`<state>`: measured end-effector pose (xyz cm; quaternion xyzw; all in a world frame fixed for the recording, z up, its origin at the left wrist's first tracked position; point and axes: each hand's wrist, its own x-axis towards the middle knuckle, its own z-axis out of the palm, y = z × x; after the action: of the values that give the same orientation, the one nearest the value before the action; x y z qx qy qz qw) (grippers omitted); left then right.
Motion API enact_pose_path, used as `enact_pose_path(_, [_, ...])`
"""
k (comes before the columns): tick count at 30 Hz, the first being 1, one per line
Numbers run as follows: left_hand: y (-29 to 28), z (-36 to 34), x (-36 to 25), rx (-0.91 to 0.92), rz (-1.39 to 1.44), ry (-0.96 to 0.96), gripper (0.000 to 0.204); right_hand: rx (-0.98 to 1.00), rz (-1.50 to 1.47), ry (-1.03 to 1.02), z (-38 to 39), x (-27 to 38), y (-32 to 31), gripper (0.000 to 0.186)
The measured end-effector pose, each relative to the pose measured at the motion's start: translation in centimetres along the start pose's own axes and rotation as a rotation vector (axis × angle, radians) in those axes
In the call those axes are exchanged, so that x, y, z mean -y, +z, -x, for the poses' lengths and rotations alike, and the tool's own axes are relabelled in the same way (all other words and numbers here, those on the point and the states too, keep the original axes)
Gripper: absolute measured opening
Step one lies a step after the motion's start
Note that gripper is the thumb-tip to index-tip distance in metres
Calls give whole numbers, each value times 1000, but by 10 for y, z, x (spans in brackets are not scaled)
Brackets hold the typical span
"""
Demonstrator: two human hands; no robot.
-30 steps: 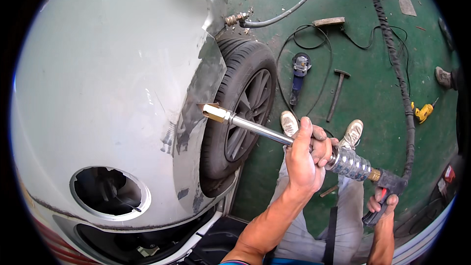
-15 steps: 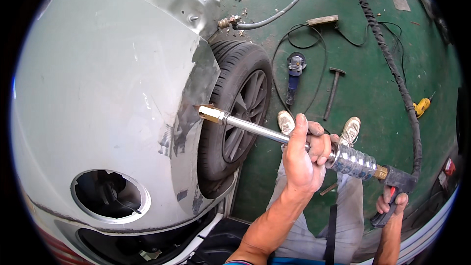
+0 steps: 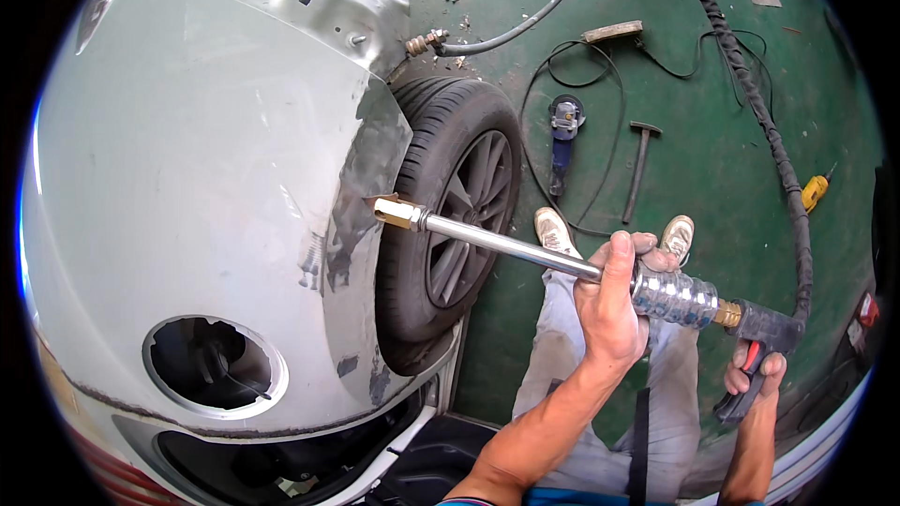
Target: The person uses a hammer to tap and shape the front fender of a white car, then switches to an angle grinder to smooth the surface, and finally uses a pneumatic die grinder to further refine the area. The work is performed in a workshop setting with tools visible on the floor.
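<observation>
A slide-hammer dent puller [image 3: 511, 245] reaches from my hands leftward to a pale car panel [image 3: 216, 178]. Its brass-coloured tip [image 3: 398, 215] meets the sanded edge of the panel above the wheel; the exact contact is hard to make out. My left hand [image 3: 614, 305] is closed round the chrome shaft, right beside the ribbed sliding weight [image 3: 680, 298], thumb pointing up. At the rear end, my right hand [image 3: 756, 379] grips the black pistol handle [image 3: 769, 326], fingers near its red trigger [image 3: 752, 356].
A tyre [image 3: 448, 215] sits under the panel, which has a round opening [image 3: 216, 364]. On the green floor lie a blue angle grinder [image 3: 563, 141], a hammer [image 3: 640, 169] and a yellow power tool [image 3: 815, 192]. A thick wrapped cable [image 3: 773, 145] runs to the handle.
My left hand has slid rightward along the shaft, up against the sliding weight, baring more chrome. My right hand keeps its grip. The view has shifted slightly.
</observation>
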<state>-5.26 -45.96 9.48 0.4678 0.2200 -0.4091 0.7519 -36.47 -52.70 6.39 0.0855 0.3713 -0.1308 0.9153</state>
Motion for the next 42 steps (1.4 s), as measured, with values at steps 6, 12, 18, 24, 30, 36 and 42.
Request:
enact_pose_path(6, [-1,-14,-13,78,77,-23,31,-44,-15,-3,-6,3,4,65])
enact_pose_path(12, [6,-6,4,-40,25,35,25,-4,-7,3,-9,4,-3,68])
enact_pose_path(18, [-6,-11,-1,15,88,86,26,-5,-19,31,-11,4,-10,68])
enact_pose_path(24, [-32,-30,-26,87,-158,278,29,-51,8,12,-14,6,-8,65])
enact_pose_path(30, [-32,-65,-171,-68,192,314,21,-63,34,-21,-12,4,-3,64])
enact_pose_path(36, [-58,-98,-158,716,733,163,27,-4,134,-68,-7,3,-3,61])
enact_pose_path(42, [-47,-76,-149,47,390,238,29,-50,72,-70,6,14,-23,62])
